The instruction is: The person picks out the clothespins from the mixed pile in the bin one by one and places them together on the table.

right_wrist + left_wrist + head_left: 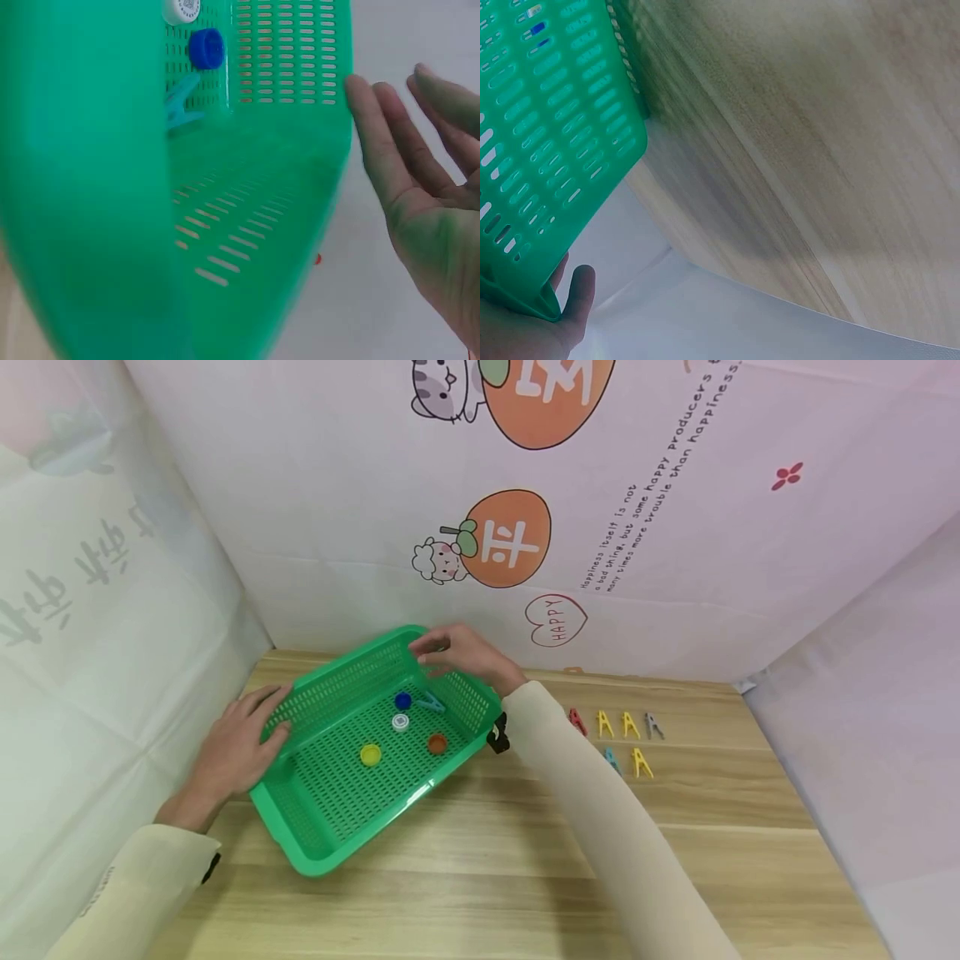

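Observation:
A green plastic basket (352, 852) with slotted walls sits at a slant on the table. My left hand (238, 742) grips its rim at the left end, thumb on the inner side; the left wrist view shows the same hand (532, 330) under the rim corner. Over the back right corner hovers my right hand (465, 653), fingers loosely extended, fingertips right at the rim in the right wrist view. Inside lie a blue bottle cap (402, 700), a white cap (401, 722), a yellow cap (371, 755), an orange cap (437, 743) and a light blue clothespin (431, 702).
Right of the basket lie a red clothespin (577, 721), several yellow clothespins (604, 723), a grey one (654, 725) and a blue one (612, 760). White printed sheeting (337, 527) walls the wooden table (450, 893) at the back and sides.

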A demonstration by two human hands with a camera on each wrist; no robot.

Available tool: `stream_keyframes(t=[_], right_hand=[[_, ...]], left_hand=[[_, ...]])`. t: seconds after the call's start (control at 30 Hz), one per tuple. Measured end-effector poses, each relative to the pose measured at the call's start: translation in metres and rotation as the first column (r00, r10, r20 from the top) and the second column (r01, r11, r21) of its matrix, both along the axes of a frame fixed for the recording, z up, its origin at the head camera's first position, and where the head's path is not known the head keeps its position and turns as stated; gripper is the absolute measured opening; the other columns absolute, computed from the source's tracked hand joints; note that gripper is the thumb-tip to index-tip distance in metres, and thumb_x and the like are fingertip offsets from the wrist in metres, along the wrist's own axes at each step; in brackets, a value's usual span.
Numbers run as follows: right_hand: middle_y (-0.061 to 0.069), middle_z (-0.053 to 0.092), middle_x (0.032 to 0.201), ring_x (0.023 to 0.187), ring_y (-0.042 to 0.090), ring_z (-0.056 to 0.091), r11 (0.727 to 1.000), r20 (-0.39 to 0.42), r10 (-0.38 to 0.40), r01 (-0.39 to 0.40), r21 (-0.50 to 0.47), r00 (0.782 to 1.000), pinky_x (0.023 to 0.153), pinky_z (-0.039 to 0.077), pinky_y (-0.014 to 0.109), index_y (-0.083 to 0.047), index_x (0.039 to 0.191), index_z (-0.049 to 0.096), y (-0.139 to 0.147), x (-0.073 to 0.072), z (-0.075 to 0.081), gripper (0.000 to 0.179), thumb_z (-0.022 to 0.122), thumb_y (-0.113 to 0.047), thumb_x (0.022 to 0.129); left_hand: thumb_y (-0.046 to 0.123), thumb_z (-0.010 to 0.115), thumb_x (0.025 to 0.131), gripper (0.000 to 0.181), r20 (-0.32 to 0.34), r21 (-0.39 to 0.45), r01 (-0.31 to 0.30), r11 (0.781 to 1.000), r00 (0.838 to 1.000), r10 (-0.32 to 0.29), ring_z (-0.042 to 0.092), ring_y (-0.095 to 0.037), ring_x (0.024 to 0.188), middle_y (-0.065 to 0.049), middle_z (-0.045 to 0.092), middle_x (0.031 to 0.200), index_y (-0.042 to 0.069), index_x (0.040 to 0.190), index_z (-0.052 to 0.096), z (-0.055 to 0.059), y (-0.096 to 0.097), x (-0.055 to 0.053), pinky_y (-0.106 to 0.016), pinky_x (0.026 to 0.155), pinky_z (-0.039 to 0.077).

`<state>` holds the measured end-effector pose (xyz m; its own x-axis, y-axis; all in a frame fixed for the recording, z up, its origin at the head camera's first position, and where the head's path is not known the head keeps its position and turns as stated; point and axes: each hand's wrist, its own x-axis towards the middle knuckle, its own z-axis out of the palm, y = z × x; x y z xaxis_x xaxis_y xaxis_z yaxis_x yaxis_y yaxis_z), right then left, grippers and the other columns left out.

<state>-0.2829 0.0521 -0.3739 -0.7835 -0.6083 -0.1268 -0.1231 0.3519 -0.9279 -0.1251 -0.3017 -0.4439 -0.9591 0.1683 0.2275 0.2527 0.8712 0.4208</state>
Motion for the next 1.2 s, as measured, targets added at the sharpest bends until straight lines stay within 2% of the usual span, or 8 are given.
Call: stream_keyframes(t=[0.1,0.23,0.4,0.53,0.7,0.83,1.03,1.2], right_hand=[[0.023,0.067,0.144,0.139,0.047,0.061,1.000,0.046,-0.005,0.004,0.030,0.999,0.109,0.058,0.058,0.004,0.140,0.069,-0.006,-0.003,-0.005,0.033,0.063,0.002,0.108],[0.025,0.063,0.149,0.141,0.048,0.059,0.995,0.084,-0.026,0.017,0.096,0.996,0.109,0.059,0.054,0.006,0.139,0.068,-0.011,-0.005,-0.006,0.032,0.059,0.005,0.109],[0.025,0.062,0.152,0.140,0.040,0.062,0.970,0.051,0.024,-0.036,0.241,0.998,0.109,0.060,0.048,0.004,0.141,0.068,-0.018,-0.005,-0.001,0.034,0.057,0.004,0.110],[0.020,0.059,0.158,0.143,0.036,0.060,0.919,0.079,0.079,-0.103,0.380,0.994,0.111,0.059,0.047,-0.001,0.146,0.066,-0.025,-0.006,0.001,0.037,0.056,0.001,0.111],[0.017,0.052,0.166,0.150,0.036,0.055,0.853,0.164,0.065,-0.140,0.503,0.984,0.115,0.056,0.048,-0.002,0.152,0.062,-0.034,-0.008,0.001,0.041,0.056,-0.001,0.112],[0.014,0.048,0.170,0.145,0.030,0.058,0.793,0.150,0.049,-0.130,0.596,0.987,0.111,0.059,0.042,-0.005,0.156,0.059,-0.043,-0.010,-0.003,0.045,0.056,-0.002,0.112],[0.014,0.030,0.179,0.134,0.028,0.061,0.722,0.192,0.108,-0.210,0.660,0.975,0.107,0.062,0.037,-0.004,0.162,0.051,-0.047,-0.007,-0.005,0.053,0.051,0.006,0.110],[0.014,0.039,0.175,0.134,0.023,0.065,0.671,0.199,0.159,-0.254,0.697,0.967,0.095,0.064,0.026,-0.005,0.159,0.055,-0.053,-0.008,-0.009,0.050,0.057,0.003,0.109]], left_hand=[[0.023,0.053,0.113,0.058,-0.002,0.001,-0.001,1.000,1.000,0.001,0.042,-0.057,0.144,-0.030,0.042,0.165,0.002,0.166,0.041,0.000,-0.001,0.000,-0.077,0.110,0.040],[0.022,0.054,0.112,0.058,-0.009,0.007,0.001,1.000,1.000,-0.001,0.043,-0.057,0.144,-0.030,0.043,0.164,0.001,0.165,0.042,0.001,-0.002,-0.001,-0.077,0.110,0.039],[0.020,0.055,0.111,0.059,-0.017,0.005,0.001,1.000,1.000,-0.001,0.044,-0.057,0.142,-0.030,0.043,0.164,0.000,0.165,0.042,0.003,-0.002,-0.001,-0.077,0.111,0.039],[0.020,0.055,0.112,0.059,-0.009,-0.003,0.007,1.000,1.000,-0.007,0.043,-0.057,0.143,-0.031,0.042,0.164,0.000,0.165,0.041,0.003,-0.002,-0.001,-0.076,0.112,0.039],[0.021,0.055,0.112,0.059,-0.005,0.001,0.006,1.000,1.000,-0.006,0.043,-0.057,0.144,-0.030,0.042,0.164,0.000,0.165,0.042,0.001,-0.001,-0.001,-0.076,0.113,0.038],[0.021,0.055,0.112,0.058,-0.009,0.000,0.004,1.000,1.000,-0.004,0.043,-0.057,0.144,-0.030,0.043,0.164,0.000,0.165,0.042,0.000,-0.001,-0.001,-0.076,0.113,0.039],[0.021,0.054,0.112,0.059,0.001,-0.004,0.014,1.000,1.000,-0.014,0.042,-0.057,0.145,-0.030,0.042,0.165,0.000,0.165,0.041,0.001,0.000,-0.001,-0.076,0.115,0.038],[0.021,0.055,0.112,0.059,-0.008,0.002,0.010,1.000,1.000,-0.010,0.043,-0.057,0.145,-0.030,0.042,0.165,0.001,0.165,0.041,0.000,-0.001,-0.001,-0.076,0.114,0.039]])
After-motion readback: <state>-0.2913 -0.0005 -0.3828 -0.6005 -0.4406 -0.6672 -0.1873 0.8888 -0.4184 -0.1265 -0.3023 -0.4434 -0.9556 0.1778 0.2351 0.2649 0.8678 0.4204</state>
